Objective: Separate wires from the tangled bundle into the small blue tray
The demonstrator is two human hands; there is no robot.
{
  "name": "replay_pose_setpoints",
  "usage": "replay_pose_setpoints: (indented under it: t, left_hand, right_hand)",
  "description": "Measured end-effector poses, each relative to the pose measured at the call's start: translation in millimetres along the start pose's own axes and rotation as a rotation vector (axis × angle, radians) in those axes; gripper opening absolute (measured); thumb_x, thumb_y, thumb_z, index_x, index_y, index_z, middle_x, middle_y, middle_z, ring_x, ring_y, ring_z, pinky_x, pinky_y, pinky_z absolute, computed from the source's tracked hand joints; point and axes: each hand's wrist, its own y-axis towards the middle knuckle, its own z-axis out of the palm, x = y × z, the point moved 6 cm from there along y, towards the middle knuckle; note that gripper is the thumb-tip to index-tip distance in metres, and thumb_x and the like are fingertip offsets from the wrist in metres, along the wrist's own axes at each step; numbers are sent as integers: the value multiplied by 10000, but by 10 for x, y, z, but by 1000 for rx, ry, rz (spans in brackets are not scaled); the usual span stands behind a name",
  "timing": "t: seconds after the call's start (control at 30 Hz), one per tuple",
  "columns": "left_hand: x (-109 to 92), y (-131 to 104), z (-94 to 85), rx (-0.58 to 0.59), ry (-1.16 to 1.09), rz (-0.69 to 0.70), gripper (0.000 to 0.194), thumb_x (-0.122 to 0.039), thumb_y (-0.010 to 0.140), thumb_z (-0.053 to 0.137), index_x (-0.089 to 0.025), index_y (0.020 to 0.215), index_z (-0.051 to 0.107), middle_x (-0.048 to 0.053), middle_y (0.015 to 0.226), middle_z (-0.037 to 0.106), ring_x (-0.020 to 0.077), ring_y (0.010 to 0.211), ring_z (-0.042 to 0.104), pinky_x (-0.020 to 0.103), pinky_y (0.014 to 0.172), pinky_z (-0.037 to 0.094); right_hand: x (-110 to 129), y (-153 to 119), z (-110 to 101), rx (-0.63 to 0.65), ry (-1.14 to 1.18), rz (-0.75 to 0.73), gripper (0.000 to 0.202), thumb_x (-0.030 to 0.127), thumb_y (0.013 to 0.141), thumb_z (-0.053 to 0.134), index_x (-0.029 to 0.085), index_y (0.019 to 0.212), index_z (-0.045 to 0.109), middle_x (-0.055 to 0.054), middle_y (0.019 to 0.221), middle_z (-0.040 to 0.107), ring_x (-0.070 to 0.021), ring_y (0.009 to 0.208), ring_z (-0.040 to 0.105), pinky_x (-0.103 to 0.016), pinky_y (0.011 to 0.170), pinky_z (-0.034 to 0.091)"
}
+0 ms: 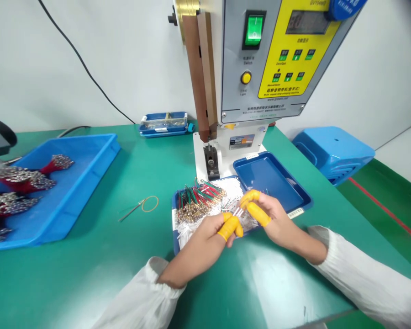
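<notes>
My left hand (208,240), with yellow finger covers, pinches small white pieces (239,211) over the front of a blue tray (175,228). Fingertips of my right hand (272,217), also in yellow covers, close on the other end of these pieces. Whether they are tubes or wires is too small to tell. Below the hands, the tray holds a bundle of red and green wires (200,196) with brass-coloured ends, beside loose white pieces (188,230).
A crimping machine (233,114) rises behind the tray. Right of it lies a dark blue tray (277,180). At left, a large blue bin (85,173) holds red wire bundles (30,178). A thin tool (132,212) and ring (150,204) lie between. A blue stool (335,148) stands beyond.
</notes>
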Motion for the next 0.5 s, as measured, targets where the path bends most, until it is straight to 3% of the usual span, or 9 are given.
replay_pose_setpoints:
  t: [0.1,0.27,0.4,0.5]
  left_hand:
    - [-27,-14,44,72,17,5,276,-213,1003,454,-175,793,630,-17,710,581,132,684,514,253,671,374]
    - [-18,-44,89,146,21,-51,350,-296,1046,457,-175,830,705,-12,693,584,127,670,532,249,645,382]
    - [-43,-40,98,152,22,-57,274,-273,1020,496,-182,887,717,-21,711,580,124,677,526,245,634,374]
    - [-52,-24,111,148,-15,-55,202,-195,970,525,-182,877,704,-26,731,584,119,675,523,240,622,369]
  right_hand:
    - [2,-25,2,46,-149,-51,305,388,1022,556,204,780,537,18,701,520,-128,631,457,-247,595,386]
    - [-4,-64,20,118,-306,-137,379,257,1034,424,209,661,371,51,588,349,-106,545,313,-261,545,260]
    - [29,-80,60,143,-313,-177,369,232,1015,435,212,652,374,58,565,361,-100,516,326,-261,540,257]
    - [24,-96,129,207,-287,-147,363,266,1033,441,212,675,471,41,584,484,-110,532,418,-256,555,306]
